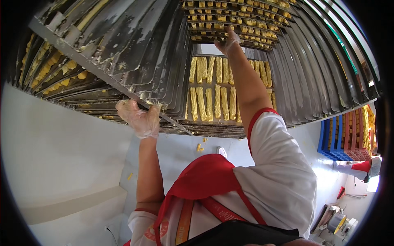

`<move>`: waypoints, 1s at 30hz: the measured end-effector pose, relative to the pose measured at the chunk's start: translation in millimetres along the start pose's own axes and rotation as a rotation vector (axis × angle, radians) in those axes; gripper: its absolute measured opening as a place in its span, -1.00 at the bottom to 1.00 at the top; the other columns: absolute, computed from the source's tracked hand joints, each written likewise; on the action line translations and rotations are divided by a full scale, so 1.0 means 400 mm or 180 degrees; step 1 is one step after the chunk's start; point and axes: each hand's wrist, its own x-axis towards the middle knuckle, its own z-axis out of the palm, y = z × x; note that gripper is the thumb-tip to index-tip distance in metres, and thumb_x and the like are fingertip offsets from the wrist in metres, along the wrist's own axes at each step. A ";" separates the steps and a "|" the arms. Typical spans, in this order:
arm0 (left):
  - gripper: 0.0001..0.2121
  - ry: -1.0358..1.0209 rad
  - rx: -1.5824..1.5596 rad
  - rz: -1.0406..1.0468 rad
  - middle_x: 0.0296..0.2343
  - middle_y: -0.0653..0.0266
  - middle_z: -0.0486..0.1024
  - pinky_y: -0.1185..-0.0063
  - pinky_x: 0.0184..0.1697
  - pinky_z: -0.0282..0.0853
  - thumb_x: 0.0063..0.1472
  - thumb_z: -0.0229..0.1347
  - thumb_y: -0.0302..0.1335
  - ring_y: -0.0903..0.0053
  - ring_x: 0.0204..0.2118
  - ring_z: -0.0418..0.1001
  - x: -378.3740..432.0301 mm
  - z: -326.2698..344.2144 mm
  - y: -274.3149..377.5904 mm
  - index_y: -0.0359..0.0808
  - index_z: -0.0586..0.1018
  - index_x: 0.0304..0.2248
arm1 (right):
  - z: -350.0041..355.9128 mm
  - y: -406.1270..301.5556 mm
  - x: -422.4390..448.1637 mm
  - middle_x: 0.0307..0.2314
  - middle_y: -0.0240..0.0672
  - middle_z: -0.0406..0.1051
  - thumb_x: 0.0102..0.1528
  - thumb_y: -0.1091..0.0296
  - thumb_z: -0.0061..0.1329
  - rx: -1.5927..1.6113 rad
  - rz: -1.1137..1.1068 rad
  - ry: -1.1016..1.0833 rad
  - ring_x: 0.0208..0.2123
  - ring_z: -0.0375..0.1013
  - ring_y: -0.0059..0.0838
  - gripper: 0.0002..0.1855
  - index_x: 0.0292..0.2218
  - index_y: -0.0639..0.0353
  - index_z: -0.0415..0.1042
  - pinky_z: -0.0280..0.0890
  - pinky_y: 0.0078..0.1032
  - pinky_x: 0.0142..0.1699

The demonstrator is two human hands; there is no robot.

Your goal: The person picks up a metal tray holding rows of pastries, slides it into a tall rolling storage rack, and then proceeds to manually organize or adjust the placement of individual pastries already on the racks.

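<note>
My left hand [138, 118], in a clear plastic glove, is at the metal upright [92, 64] of a tall tray rack, fingers curled around or against its edge; the exact grip is partly hidden. My right hand [228, 41], also gloved, reaches deep into the rack, thumb apart and fingertips by the edge of an upper tray. Whether it grips that tray cannot be told. Below my right forearm lies a metal baking tray [203, 84] bearing two rows of long yellow dough sticks [218, 70]. More trays of yellow pieces [246, 21] are stacked above it.
Metal tray runners [307, 70] line the rack's right side. Another loaded rack section [52, 67] stands at left beside a pale wall [61, 138]. Yellow scraps [199, 147] lie on the floor. Blue and red crates [338, 135], a person [358, 167] and a machine [338, 223] are at right.
</note>
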 end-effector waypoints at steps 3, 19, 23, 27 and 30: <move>-0.54 -0.0142 0.0457 0.0154 -0.26 0.04 0.15 0.30 -0.08 0.04 -0.27 0.19 -0.39 0.20 -0.15 0.06 0.001 -0.021 0.016 -0.32 0.42 -0.27 | 0.010 0.014 -0.012 -0.10 -0.14 0.21 -0.03 0.07 0.04 0.0004 0.0000 0.0146 -0.21 0.33 -0.14 -0.54 -0.13 0.03 0.28 0.44 -0.25 -0.38; -0.43 -0.0037 0.1333 0.0430 -0.27 -0.08 0.26 0.22 -0.13 0.13 -0.33 0.29 -0.06 0.05 -0.16 0.18 0.011 -0.004 -0.023 -0.33 0.47 -0.38 | -0.230 0.126 -0.698 -0.58 -0.27 0.28 0.15 0.23 -0.15 -0.1391 0.0203 -0.1821 -0.59 0.28 -0.55 -0.69 -0.25 0.35 0.32 0.19 -0.61 -0.57; -0.59 0.0032 0.1165 0.0583 -0.35 0.00 0.31 0.28 -0.16 0.19 -0.29 0.28 -0.18 0.11 -0.21 0.25 0.019 0.004 -0.006 -0.28 0.49 -0.47 | -0.408 0.227 -0.839 -0.62 -0.38 0.28 0.12 0.19 -0.10 -0.1378 0.0780 -0.1471 -0.62 0.28 -0.55 -0.76 -0.31 0.19 0.33 0.16 -0.58 -0.57; -0.53 0.0102 0.1163 0.0515 -0.40 -0.01 0.35 0.29 -0.19 0.20 -0.33 0.33 -0.10 0.12 -0.23 0.27 0.014 -0.004 0.010 -0.26 0.51 -0.49 | -0.548 0.381 -0.802 -0.50 -0.39 0.25 0.09 0.07 -0.05 -0.0674 0.1155 -0.0775 -0.49 0.28 -0.55 -0.65 -0.25 0.15 0.27 0.23 -0.56 -0.56; -0.54 -0.0011 0.1352 0.0285 -0.31 0.01 0.29 0.27 -0.17 0.21 -0.34 0.33 -0.11 0.13 -0.19 0.23 0.015 -0.002 0.008 -0.24 0.52 -0.47 | -0.561 0.417 -0.748 -0.45 -0.25 0.17 -0.02 -0.19 0.01 -0.0420 0.1180 -0.0279 -0.49 0.24 -0.49 -0.23 -0.03 0.17 0.02 0.34 -0.52 -0.46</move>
